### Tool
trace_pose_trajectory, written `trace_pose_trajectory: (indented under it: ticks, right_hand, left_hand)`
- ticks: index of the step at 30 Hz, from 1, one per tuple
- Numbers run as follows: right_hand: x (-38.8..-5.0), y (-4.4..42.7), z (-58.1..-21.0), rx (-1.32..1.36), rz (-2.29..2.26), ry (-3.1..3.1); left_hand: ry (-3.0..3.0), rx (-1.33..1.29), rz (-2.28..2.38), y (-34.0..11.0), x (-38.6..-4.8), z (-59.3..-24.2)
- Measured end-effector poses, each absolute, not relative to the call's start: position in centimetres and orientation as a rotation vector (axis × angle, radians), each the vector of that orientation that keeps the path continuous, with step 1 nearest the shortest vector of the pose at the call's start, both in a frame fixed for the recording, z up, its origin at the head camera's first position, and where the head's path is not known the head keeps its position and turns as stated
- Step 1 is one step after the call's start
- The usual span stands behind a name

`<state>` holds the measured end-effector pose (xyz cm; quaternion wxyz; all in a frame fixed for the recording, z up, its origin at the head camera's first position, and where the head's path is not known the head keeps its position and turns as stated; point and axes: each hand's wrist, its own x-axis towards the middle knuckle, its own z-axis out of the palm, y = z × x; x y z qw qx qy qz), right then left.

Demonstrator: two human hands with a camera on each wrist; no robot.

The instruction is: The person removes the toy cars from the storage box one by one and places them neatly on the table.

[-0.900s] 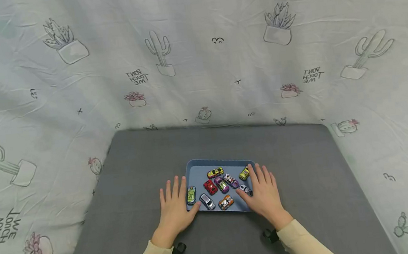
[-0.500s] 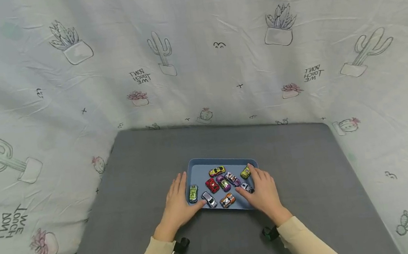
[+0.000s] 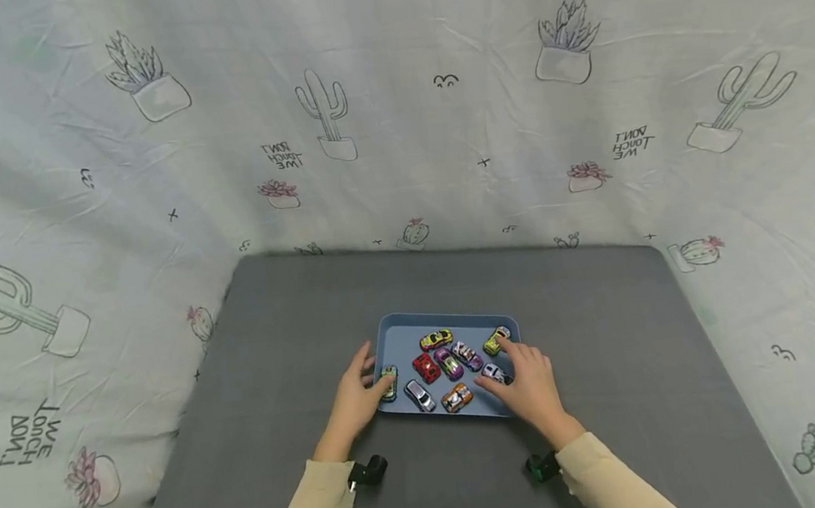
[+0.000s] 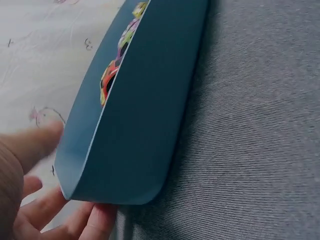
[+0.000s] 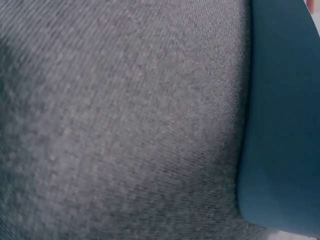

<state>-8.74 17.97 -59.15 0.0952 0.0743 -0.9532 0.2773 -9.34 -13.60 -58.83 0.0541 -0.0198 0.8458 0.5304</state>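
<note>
A shallow blue tray (image 3: 400, 319) holds several toy cars, among them a red one (image 3: 426, 367), an orange one (image 3: 457, 397) and a silver one (image 3: 419, 395). My left hand (image 3: 351, 403) grips the tray's left end, thumb over the rim above a green toy car (image 3: 390, 383). In the left wrist view, fingers (image 4: 101, 220) curl against the end's underside, while the thumb is blurred. My right hand (image 3: 532, 391) is at the right end, index finger beside a yellow toy car (image 3: 494, 340) and thumb by a white one (image 3: 494, 373). Its palm side is hidden.
The tray rests on a grey cloth-covered table (image 3: 309, 315). A pale curtain (image 3: 392, 121) printed with cacti hangs behind it and along both sides. Dark wrist cameras sit below each hand.
My left hand has drawn its spread fingers in, with the thumb moving from the front rim to above the green car. The right fingers have bent slightly. The view has shifted a little.
</note>
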Motion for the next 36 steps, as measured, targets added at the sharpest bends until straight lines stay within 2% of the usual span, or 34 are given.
trace_pose_trajectory:
  ticks: [9, 19, 28, 36]
  right_hand:
    - [-9.1, 18.5, -59.2, 0.235, 0.831, -2.862]
    - [-9.6, 18.8, -59.3, 0.304, 0.922, -2.842]
    - [-8.8, 18.3, -59.5, 0.208, 1.107, -2.787]
    - [-8.7, 18.3, -60.3, 0.146, 1.091, -2.781]
  left_hand:
    - [2.64, -0.042, 1.671, -13.7, -9.4, -59.5]
    - [2.698, -0.27, 1.671, -12.6, -8.7, -59.7]
    - [2.252, -0.209, 1.946, -14.5, -8.7, -60.5]
    - [2.16, -0.083, 1.91, -15.6, -8.7, -60.3]
